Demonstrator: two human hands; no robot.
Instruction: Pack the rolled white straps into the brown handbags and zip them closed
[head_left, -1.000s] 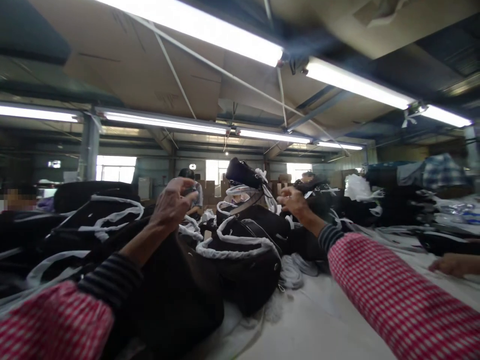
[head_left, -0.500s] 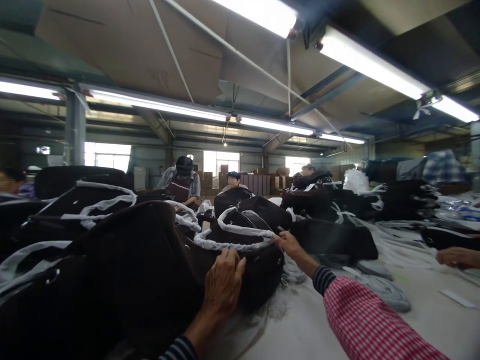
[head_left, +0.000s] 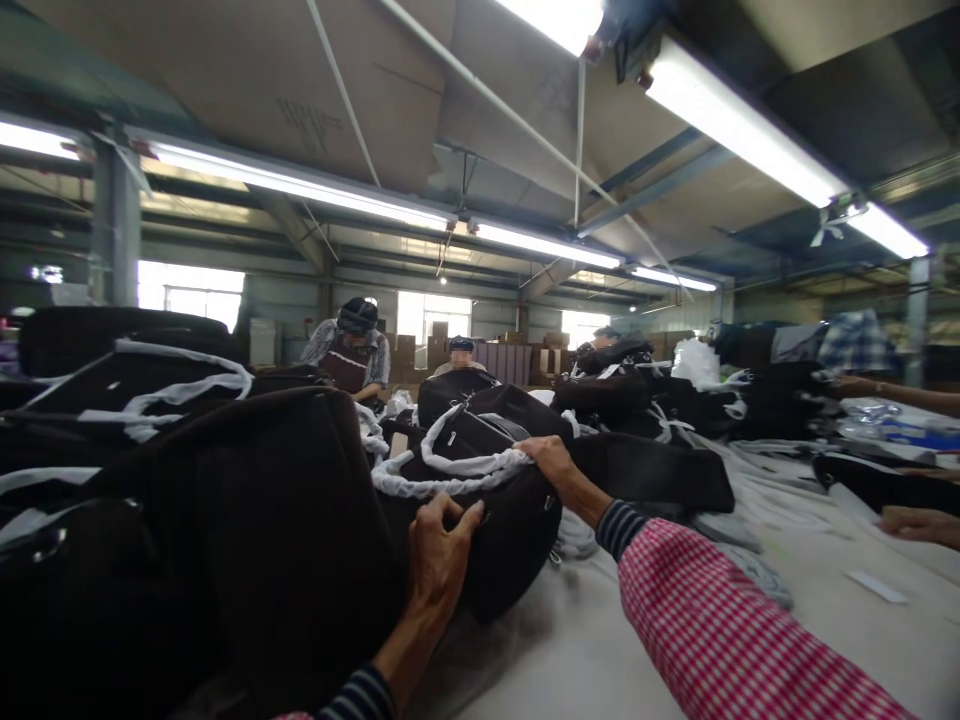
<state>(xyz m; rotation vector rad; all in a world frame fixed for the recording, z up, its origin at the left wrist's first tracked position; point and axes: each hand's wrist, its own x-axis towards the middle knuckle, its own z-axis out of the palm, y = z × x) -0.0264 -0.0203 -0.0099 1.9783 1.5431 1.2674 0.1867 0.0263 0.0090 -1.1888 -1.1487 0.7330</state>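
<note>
A black bag (head_left: 480,530) with white-wrapped handles (head_left: 450,470) lies on the white table (head_left: 600,650) in front of me. My left hand (head_left: 439,555) grips the bag's near side, fingers curled into the fabric. My right hand (head_left: 551,462) holds the bag's top right edge by the wrapped handle. A large dark bag (head_left: 247,540) lies against my left arm.
More black bags are piled at the left (head_left: 135,390) and behind (head_left: 637,390). People stand at the far end (head_left: 352,345). Another person's hand (head_left: 919,525) rests on the table at the right, near a paper slip (head_left: 874,587).
Both hands came down from the raised bags onto the bag in front and took hold of it. A bag held up in the middle is gone from there.
</note>
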